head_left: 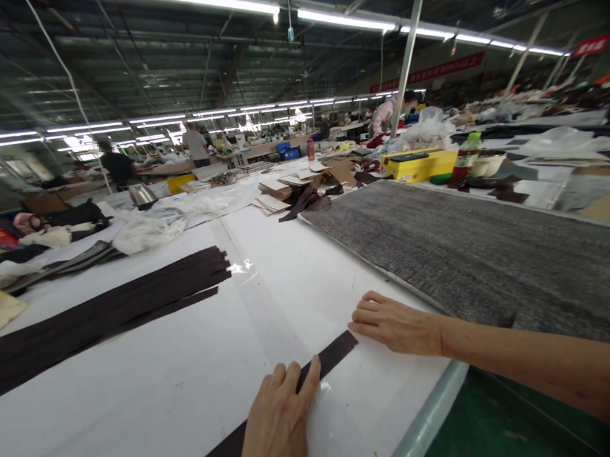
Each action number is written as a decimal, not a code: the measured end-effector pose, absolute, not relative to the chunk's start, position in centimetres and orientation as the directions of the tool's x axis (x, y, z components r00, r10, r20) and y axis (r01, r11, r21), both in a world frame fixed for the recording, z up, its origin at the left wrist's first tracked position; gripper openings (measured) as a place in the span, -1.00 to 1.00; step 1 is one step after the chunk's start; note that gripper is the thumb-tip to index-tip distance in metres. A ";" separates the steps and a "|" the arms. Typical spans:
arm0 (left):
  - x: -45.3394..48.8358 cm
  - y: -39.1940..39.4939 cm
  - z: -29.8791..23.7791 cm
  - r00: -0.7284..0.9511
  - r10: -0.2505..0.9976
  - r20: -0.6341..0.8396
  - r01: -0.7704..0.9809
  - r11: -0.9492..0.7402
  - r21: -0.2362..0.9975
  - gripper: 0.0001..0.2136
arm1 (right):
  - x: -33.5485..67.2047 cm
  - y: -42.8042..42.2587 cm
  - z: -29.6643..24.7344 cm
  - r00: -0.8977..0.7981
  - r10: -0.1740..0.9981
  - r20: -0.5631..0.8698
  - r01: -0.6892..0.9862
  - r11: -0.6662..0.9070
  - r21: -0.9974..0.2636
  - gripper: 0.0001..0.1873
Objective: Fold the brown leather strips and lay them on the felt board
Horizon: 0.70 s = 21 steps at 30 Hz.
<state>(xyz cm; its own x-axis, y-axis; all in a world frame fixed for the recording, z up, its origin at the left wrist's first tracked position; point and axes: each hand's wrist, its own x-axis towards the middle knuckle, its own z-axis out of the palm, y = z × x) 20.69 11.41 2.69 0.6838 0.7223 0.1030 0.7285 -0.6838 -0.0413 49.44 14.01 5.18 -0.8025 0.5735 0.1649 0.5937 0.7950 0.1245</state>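
Note:
A long, narrow dark brown strip (336, 355), perhaps leather or fabric, lies flat on the white tabletop (189, 384). My left hand (281, 414) rests on this strip, fingers extended and the index fingertip pressing near its far end. At that end is my right hand (394, 325), its fingers curled together and the fingertips at the strip's corner. Its thumb is hidden, so I cannot tell whether anything is pinched there. To the left, a stack of similar dark strips (132, 296) lies lengthwise, its ends uneven.
A grey, rough-surfaced board (464, 241) lies at right, close to my right forearm. Cardboard pieces (279, 187), a yellow box (417, 166) and a bottle of red liquid (465, 161) stand farther back. Crumpled clear plastic (152, 230) is at left. Other people are in the background.

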 end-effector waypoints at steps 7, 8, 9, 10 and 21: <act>21.1 11.0 3.1 0.658 0.750 0.070 0.753 -0.657 -0.043 -0.31 | 44.3 12.5 5.4 -0.741 0.655 0.145 0.661 0.751 -0.016 -0.50; 21.1 11.0 3.2 0.656 0.752 0.065 0.755 -0.655 -0.039 -0.31 | 44.0 12.1 5.3 -0.749 0.650 0.128 0.651 0.758 -0.032 -0.51; 21.1 11.0 3.2 0.655 0.753 0.063 0.756 -0.654 -0.034 -0.31 | 44.1 11.9 5.2 -0.752 0.649 0.119 0.649 0.760 -0.040 -0.52; 21.1 11.0 3.2 0.654 0.753 0.065 0.756 -0.654 -0.031 -0.31 | 44.5 11.7 5.2 -0.751 0.650 0.118 0.650 0.759 -0.038 -0.53; 21.0 10.5 2.2 0.638 0.753 0.159 0.764 -0.645 -0.015 -0.36 | 44.4 10.8 5.9 -0.696 0.692 0.190 0.715 0.692 0.096 -0.43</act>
